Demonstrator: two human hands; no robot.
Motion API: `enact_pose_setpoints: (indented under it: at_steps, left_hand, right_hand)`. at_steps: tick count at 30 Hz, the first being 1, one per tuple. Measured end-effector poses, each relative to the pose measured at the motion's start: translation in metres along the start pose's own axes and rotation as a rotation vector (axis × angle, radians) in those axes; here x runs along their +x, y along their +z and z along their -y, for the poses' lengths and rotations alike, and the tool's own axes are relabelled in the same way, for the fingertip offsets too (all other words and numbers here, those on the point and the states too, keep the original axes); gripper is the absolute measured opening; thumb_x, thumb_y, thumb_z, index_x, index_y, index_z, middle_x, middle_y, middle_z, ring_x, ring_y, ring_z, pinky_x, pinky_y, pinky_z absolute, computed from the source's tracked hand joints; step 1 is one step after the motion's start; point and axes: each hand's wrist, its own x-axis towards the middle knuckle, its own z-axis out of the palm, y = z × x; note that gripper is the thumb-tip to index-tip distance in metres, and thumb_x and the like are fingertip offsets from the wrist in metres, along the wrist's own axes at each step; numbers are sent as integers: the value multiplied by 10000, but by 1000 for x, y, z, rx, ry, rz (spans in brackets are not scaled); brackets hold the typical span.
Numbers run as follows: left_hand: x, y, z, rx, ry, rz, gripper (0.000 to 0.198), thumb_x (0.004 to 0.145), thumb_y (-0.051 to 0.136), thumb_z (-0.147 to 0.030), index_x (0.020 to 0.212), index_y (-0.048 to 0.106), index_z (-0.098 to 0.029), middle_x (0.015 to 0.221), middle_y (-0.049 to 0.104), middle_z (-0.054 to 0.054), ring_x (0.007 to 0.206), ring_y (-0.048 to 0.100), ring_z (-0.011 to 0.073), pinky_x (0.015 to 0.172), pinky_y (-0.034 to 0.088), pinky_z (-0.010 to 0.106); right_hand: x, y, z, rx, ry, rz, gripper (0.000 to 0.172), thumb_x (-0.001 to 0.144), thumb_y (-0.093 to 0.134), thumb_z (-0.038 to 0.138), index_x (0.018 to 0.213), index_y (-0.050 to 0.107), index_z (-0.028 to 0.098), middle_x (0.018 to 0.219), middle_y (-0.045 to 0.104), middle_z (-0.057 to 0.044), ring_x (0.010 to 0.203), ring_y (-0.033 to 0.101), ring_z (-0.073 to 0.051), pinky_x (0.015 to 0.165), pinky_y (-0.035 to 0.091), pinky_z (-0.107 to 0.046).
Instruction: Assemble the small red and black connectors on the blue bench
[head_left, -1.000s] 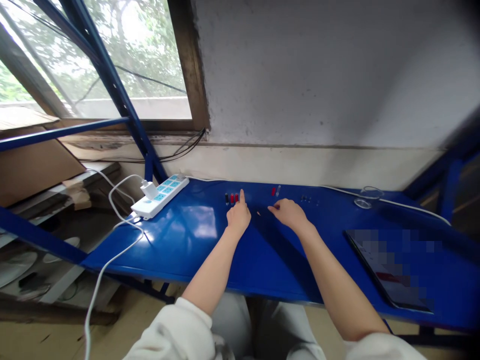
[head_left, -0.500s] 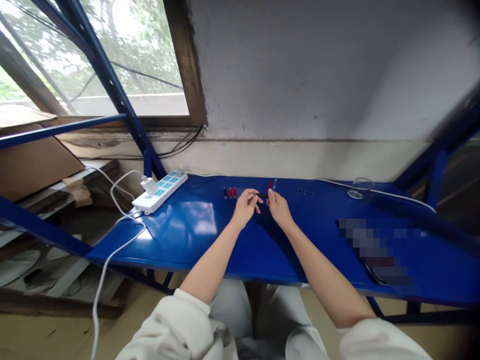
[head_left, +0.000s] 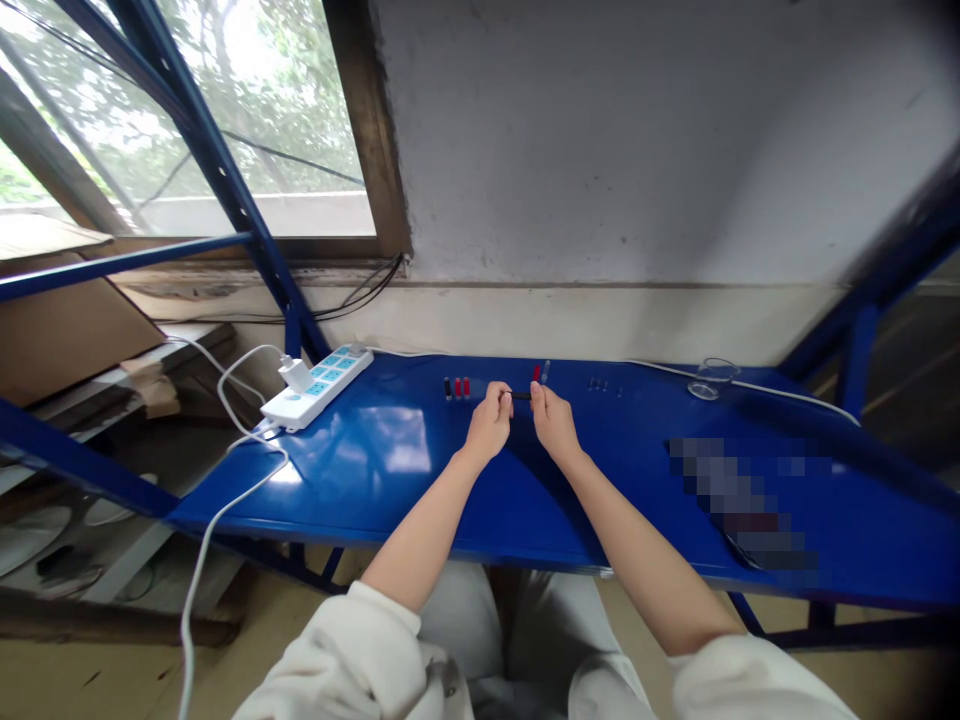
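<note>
A thin black stick-like piece (head_left: pixel 520 396) spans the gap between my two hands, roughly level above the blue table (head_left: pixel 405 500). My left hand (head_left: pixel 491 420) is closed on its left end, and my right hand (head_left: pixel 553 415) pinches its right end. Behind my left hand stand a small black piece (head_left: pixel 448 388) and two small red pieces (head_left: pixel 462 387). Just beyond my right hand are another red piece (head_left: pixel 536 373) and a clear one (head_left: pixel 546 370). Several tiny clear items (head_left: pixel 598 385) lie farther right.
A white power strip (head_left: pixel 319 388) with a plug and cable sits at the table's left. At the back right is a clear round container (head_left: pixel 705 385) near a white cable. A dark, pixelated flat object (head_left: pixel 739 505) lies front right. Blue frame posts rise at both sides.
The fingers of my left hand, spread around the black piece before, are now folded closed on it. The whole view has shifted slightly.
</note>
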Motion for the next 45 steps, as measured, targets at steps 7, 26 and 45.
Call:
enact_pose_setpoints:
  at_steps: [7, 26, 45]
  left_hand:
    - [-1, -1, -5, 41, -26, -44, 338, 882, 251, -435, 732, 421, -185, 586, 484, -26, 456, 430, 71, 506, 353, 199]
    - [9, -4, -1, -407, -351, -149, 406, 766, 443, -537, 592, 413, -171, 324, 387, -61, 264, 320, 59, 323, 251, 188]
    - [8, -10, 2, -139, -139, -350, 365, 790, 430, -501, 661, 474, -162, 501, 476, -45, 343, 388, 43, 386, 321, 175]
  right_hand:
    - [-1, 0, 2, 0, -19, -3, 400, 884, 210, 441, 601, 374, 211, 510, 450, 3, 472, 440, -128, 503, 300, -242]
    - [0, -1, 1, 2, -115, 114, 315, 868, 302, 414, 774, 511, 197, 648, 566, -20, 557, 497, -129, 550, 331, -231]
    - [10, -1, -23, 62, -46, 76, 130, 778, 453, 283, 841, 512, 185, 836, 562, -47, 633, 502, -129, 605, 397, -264]
